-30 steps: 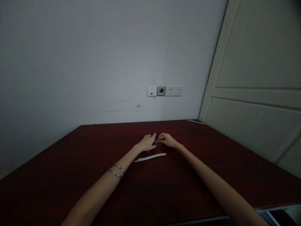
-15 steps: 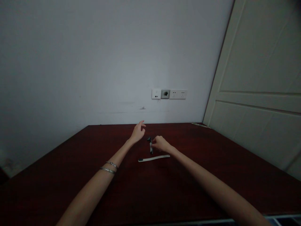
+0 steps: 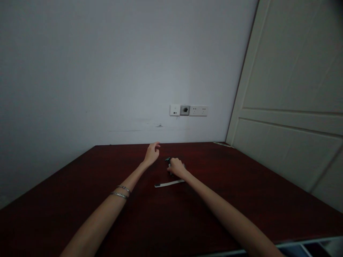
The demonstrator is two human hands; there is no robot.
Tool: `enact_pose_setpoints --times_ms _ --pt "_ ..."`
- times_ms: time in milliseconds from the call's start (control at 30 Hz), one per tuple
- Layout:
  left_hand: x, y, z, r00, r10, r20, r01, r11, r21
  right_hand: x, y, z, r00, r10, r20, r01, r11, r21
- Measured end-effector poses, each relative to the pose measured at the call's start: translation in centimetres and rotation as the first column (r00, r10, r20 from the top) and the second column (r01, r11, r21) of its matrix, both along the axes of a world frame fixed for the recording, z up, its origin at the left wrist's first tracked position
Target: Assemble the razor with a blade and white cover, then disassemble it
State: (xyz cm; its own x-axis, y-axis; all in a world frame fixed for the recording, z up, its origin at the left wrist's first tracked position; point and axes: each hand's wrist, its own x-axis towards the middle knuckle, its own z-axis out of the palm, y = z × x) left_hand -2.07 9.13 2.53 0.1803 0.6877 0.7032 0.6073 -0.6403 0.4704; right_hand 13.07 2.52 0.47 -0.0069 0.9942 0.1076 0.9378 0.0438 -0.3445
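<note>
My right hand [image 3: 176, 167] is closed round what looks like a razor, low over the dark red table. The razor's dark head [image 3: 167, 160] sticks out past the fingers at the far left, and most of its handle is hidden under the hand. A small bit of something shows at the hand's right edge, too blurred to name. Just nearer to me lies a thin pale strip [image 3: 168, 184] with a dark left end; my right wrist covers its right end. My left hand [image 3: 152, 153] hovers farther left with nothing in it, fingers loosely bent and apart.
The dark red tabletop [image 3: 150, 221] runs back to a grey-white wall [image 3: 128, 71]. Socket plates [image 3: 198, 111] are set in that wall. A pale panelled door [image 3: 289, 89] borders the table on the right, and a thin flat strip [image 3: 223, 144] lies at the back right corner.
My right hand has moved from pinching the razor's side to covering its handle with the whole hand. The left hand stays raised. The view has shifted slightly.
</note>
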Motion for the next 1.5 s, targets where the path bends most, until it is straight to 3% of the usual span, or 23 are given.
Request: enact_pose_setpoints --times_ms 167,400,567,700,1000,1200,1500 --pt "1.3 0.2 -0.6 0.975 -0.013 -0.223 0.018 1.000 0.019 3.3 0.3 0.5 1.000 -0.027 -0.009 0.027 0.996 0.087" --pt "3.8 -1.3 -1.7 0.810 -0.296 -0.506 0.203 0.951 -0.231 14.4 0.2 1.5 0.988 -0.154 -0.023 0.156 0.976 0.155" --pt "5.7 -2.3 -2.0 0.720 -0.406 -0.563 0.268 0.911 -0.314 21.5 -0.9 0.4 0.962 -0.275 -0.001 0.272 0.951 0.148" --pt "6.6 -2.9 -2.4 0.696 -0.426 -0.579 0.279 0.902 -0.328 24.9 -1.5 -1.0 0.950 -0.312 0.023 0.308 0.944 0.117" --pt "6.8 -2.1 -3.8 0.765 -0.452 -0.459 0.293 0.879 -0.377 27.4 -1.6 -3.2 0.954 -0.299 0.032 0.296 0.952 0.073" --pt "6.7 -2.2 -4.2 0.810 -0.465 -0.357 0.320 0.861 -0.394 27.4 -1.5 -3.5 0.963 -0.268 0.002 0.267 0.961 0.065" --pt "6.9 -2.2 -5.0 0.843 -0.423 -0.332 0.289 0.877 -0.382 27.5 -1.9 -3.7 0.973 -0.228 -0.019 0.229 0.971 0.071"
